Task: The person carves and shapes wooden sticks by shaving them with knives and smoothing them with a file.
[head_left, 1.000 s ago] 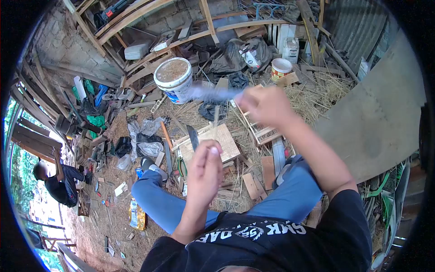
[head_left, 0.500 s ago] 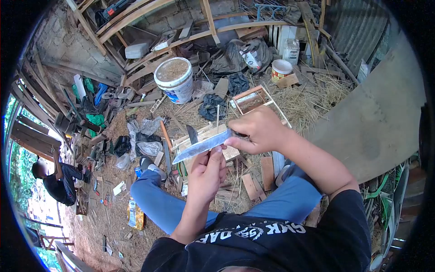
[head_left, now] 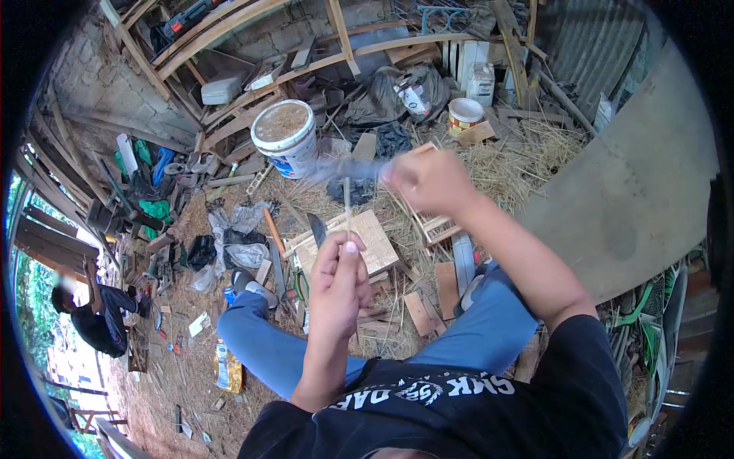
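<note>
A thin wooden stick (head_left: 348, 200) stands upright in my left hand (head_left: 336, 279), its upper end above my thumb and a lower part showing beneath the fist. My right hand (head_left: 430, 182) is closed round the handle of a knife, up and to the right of the stick. The knife's blade (head_left: 348, 167) points left, blurred by motion, near the stick's top. Beyond my left hand lies a wooden board (head_left: 371, 239), with a dark blade (head_left: 316, 228) resting at its left edge. A slatted wooden frame (head_left: 440, 228) is partly hidden below my right hand.
A white bucket (head_left: 284, 130) of shavings and a smaller tub (head_left: 466, 115) stand farther out. Plastic bags (head_left: 246, 255) and wood scraps litter the ground. A large grey sheet (head_left: 619, 191) leans at the right. Another person (head_left: 99, 314) sits at the far left.
The knife rose from beside my left thumb to above the hand, its blade now blurred. The stick remains in my left hand. The whole view has shifted slightly.
</note>
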A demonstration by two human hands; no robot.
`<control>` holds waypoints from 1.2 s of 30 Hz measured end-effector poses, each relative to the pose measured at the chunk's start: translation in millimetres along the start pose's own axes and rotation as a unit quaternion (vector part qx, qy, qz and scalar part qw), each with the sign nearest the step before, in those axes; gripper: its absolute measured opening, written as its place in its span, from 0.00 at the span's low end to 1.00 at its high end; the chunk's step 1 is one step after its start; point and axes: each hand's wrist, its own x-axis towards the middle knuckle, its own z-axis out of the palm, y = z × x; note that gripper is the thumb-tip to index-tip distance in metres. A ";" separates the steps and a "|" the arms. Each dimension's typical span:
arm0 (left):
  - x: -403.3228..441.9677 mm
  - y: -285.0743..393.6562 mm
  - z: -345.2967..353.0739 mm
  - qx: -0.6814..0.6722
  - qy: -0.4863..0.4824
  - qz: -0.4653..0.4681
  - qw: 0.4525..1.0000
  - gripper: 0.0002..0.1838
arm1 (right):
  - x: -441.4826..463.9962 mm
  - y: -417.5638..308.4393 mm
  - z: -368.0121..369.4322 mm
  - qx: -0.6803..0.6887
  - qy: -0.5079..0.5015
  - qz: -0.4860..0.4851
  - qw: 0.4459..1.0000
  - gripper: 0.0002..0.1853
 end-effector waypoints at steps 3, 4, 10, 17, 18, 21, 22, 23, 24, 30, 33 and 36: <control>-17.6 -1.2 -4.7 0.011 -0.031 -0.005 0.999 0.07 | 12.4 32.7 -21.3 0.024 0.041 0.159 0.986 0.26; -17.1 -3.9 -5.0 0.005 -0.027 -0.009 1.000 0.07 | 16.5 35.6 -30.4 0.001 0.057 0.166 0.985 0.27; -4.6 -2.2 -9.2 -0.014 0.006 -0.002 1.000 0.09 | -5.8 -14.9 -10.6 0.102 -0.029 0.030 0.994 0.24; -2.0 2.4 -3.1 -0.014 0.020 0.010 1.000 0.10 | -15.0 -38.3 -4.5 0.077 -0.110 -0.133 0.982 0.21; -2.5 2.7 -1.8 -0.013 0.033 -0.001 0.999 0.10 | -15.3 -38.9 0.5 0.082 -0.085 -0.137 0.984 0.26; -0.7 1.8 4.7 -0.017 0.055 -0.007 0.998 0.10 | -14.6 -39.7 -1.9 0.079 -0.083 -0.167 0.979 0.25; -0.7 2.3 6.3 -0.017 0.054 -0.008 0.998 0.10 | -14.6 -39.8 -2.6 0.078 -0.083 -0.166 0.980 0.25; -1.0 2.9 7.8 0.005 0.063 0.001 0.998 0.10 | -14.8 -40.0 -3.2 0.073 -0.081 -0.166 0.980 0.25; -1.1 3.2 8.8 0.028 0.073 0.010 0.997 0.09 | -15.1 -39.8 -3.7 0.067 -0.079 -0.165 0.981 0.25; -2.1 0.2 10.1 0.073 0.069 0.033 0.994 0.07 | -13.2 -39.7 -11.0 0.030 -0.055 -0.185 0.981 0.24; -2.6 4.9 8.1 0.032 0.023 0.056 0.998 0.08 | -7.8 -12.0 4.1 0.053 0.021 -0.050 0.997 0.25; -23.3 1.5 10.4 0.093 -0.030 0.063 0.993 0.09 | 12.2 17.0 -26.1 0.042 0.023 0.205 0.978 0.26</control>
